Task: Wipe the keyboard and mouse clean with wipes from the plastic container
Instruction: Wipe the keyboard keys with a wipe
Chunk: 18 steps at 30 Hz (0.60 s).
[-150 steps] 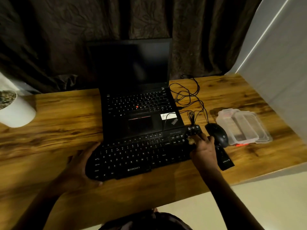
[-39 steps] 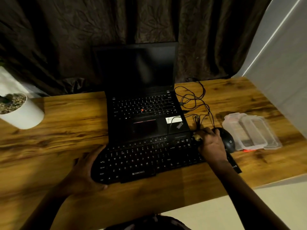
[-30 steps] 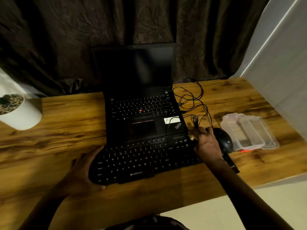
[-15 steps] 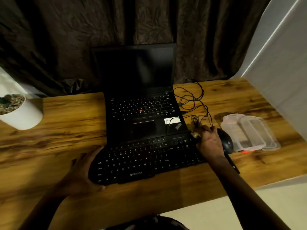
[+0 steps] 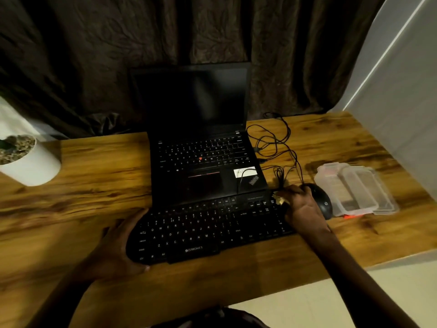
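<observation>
A black keyboard [image 5: 203, 230] lies on the wooden desk [image 5: 82, 200], its back edge resting on the front of an open laptop [image 5: 201, 162]. My left hand [image 5: 118, 247] grips the keyboard's left end. My right hand [image 5: 301, 207] is at the keyboard's top right corner, fingers closed on a small pale crumpled wipe [image 5: 279, 200]. A black mouse [image 5: 322, 203] sits just right of that hand, partly hidden by it. The clear plastic container [image 5: 350, 185] lies further right with its lid beside it.
Tangled black cables [image 5: 276, 147] run between the laptop and the mouse. A white plant pot [image 5: 30, 164] stands at the desk's left. A white wall panel [image 5: 402, 91] bounds the right side, and a dark curtain hangs behind the desk.
My right hand with the wipe has shifted from the keyboard's right end up to its top right corner, beside the mouse. My left hand has stayed on the left end.
</observation>
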Motion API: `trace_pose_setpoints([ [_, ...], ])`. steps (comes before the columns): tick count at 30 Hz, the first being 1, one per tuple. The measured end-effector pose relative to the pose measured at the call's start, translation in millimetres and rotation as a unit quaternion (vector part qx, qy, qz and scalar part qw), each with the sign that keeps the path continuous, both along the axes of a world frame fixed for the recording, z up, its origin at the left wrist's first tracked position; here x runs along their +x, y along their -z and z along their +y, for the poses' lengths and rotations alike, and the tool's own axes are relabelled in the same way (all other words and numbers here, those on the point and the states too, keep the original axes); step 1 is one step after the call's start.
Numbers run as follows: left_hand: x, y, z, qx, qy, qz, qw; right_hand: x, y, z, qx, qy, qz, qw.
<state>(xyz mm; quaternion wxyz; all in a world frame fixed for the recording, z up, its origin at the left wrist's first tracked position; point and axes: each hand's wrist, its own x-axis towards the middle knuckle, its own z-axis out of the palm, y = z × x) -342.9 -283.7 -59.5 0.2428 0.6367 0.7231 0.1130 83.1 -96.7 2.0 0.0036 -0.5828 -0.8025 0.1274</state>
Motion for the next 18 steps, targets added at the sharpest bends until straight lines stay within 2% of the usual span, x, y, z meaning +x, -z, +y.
trace_pose_setpoints([
  [3,3,-4,0,0.005,0.008,0.007,1.0,3,6,2,0.012,-0.001,0.016,1.0],
  [15,2,-7,2,-0.007,0.0,-0.006,1.0,13,19,-13,-0.076,0.077,-0.006,0.994],
  [18,5,-9,2,-0.013,-0.001,-0.001,1.0,7,13,-13,-0.065,0.084,-0.005,0.994],
])
